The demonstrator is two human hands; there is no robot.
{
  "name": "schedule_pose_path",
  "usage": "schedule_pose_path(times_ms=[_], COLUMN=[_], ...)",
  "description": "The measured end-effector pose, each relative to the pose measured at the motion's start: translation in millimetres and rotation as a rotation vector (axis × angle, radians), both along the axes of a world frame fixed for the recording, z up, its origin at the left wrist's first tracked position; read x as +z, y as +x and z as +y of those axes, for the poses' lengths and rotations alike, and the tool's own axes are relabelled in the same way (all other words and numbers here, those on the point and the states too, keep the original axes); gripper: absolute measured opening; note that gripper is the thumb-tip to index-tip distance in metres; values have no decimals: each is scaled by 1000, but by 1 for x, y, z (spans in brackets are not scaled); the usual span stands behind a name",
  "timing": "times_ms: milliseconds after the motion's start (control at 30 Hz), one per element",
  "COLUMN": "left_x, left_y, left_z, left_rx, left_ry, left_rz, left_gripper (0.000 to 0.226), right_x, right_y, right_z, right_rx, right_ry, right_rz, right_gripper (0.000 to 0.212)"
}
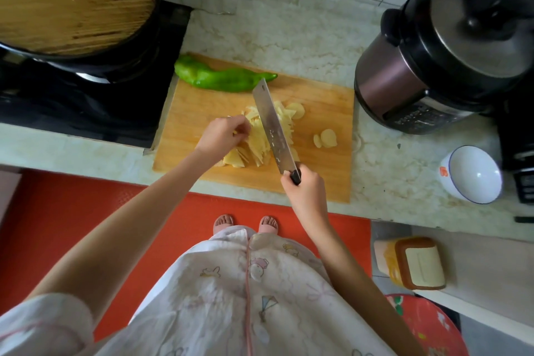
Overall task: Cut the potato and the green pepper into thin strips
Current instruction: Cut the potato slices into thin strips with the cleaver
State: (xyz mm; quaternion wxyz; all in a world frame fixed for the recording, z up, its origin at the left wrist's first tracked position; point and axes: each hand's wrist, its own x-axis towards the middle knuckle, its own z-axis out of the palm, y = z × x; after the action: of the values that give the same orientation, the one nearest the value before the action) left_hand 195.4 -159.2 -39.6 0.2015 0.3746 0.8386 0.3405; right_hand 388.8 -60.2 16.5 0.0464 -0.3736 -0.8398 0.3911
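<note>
Fingers [240, 124] of left hand [221, 136] atop potato slices [255, 142] — cleaver [271, 124] just beside

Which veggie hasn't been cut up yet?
The green pepper, lying whole at the far edge of the cutting board. The potato is already a pile of slices and strips under the knife.

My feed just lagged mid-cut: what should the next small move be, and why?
Probably another thin cut through the potato pile, close beside the left hand. The right hand grips the knife, its blade across the pile, and the left hand holds the slices there. The pile has wide pieces in it, round slices lie apart uncut, and the pepper is whole, so it can wait.
</note>
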Motion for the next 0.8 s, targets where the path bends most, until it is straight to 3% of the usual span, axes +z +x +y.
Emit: schedule_pose_path(times_ms=[233, 333, 500, 800], left_x=[1, -7, -21, -38], left_y=[6, 18, 35, 36], left_z=[-39, -62, -71, -68], left_rx=[87, 21, -136, -97], left_ry=[123, 141, 115, 200], left_rz=[58, 250, 498, 581], left_gripper=[23, 16, 31, 26], right_x=[-1, -2, -1, -2], right_y=[4, 4, -5, -17], right_z=[-3, -7, -17, -34], right_rx=[50, 86, 167, 273], right_ry=[-19, -41, -58, -6], right_rz=[-23, -52, -100, -184], right_gripper=[36, 34, 40, 22])
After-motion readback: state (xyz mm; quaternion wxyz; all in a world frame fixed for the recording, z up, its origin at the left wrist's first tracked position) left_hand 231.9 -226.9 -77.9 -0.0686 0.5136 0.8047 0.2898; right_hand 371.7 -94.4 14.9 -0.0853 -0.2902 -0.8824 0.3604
